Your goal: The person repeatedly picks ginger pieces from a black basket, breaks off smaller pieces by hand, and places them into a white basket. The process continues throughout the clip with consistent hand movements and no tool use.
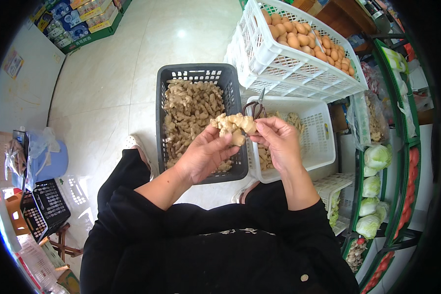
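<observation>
A knobbly piece of ginger root [239,123] is held up between both hands, above the inner edges of two crates. My left hand [209,154] grips its left and lower part, thumb on top. At the right end, my right hand [277,139] pinches the root between thumb and fingers. Below on the left stands a black plastic crate [161,121] heaped with ginger [191,110]. Beside it a white plastic crate [316,143] holds less ginger, partly hidden by my right hand. Scissors with dark handles [257,104] lie at the white crate's far left corner.
Stacked white crates [297,62] of brown eggs [294,35] stand beyond the white crate. Green-edged shelves with cabbages [371,187] and red produce [408,183] line the right. A blue bucket [58,158] and a black basket [47,205] are at left, drink packs [81,22] far left.
</observation>
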Demonstrator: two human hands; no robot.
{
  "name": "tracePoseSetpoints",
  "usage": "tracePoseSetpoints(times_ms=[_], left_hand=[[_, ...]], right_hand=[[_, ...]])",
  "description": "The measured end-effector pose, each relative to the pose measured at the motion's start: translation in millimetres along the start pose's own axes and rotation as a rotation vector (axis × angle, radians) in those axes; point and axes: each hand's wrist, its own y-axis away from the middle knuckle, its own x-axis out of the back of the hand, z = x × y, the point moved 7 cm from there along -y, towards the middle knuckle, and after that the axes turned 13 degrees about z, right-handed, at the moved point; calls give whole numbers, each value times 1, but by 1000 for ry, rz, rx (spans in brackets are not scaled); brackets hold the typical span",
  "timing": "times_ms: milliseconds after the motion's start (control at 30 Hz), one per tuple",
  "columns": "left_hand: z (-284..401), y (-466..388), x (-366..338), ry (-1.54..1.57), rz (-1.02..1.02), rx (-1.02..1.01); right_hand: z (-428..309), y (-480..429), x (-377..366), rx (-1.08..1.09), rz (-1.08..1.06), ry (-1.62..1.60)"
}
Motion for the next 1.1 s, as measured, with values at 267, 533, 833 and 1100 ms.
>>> tracePoseSetpoints(times_ms=[267, 533, 833, 1100], left_hand=[[3, -8, 9, -80, 126, -30], [8, -3, 11, -10, 191, -40], [27, -1, 7, -285, 155, -211], [24, 5, -7, -898, 72, -440]], right_hand=[[1, 1, -6, -77, -90, 142], [-15, 21, -26, 217, -219, 424], [-35, 22, -32, 593, -430, 647], [-5, 14, -33, 316, -323, 325]])
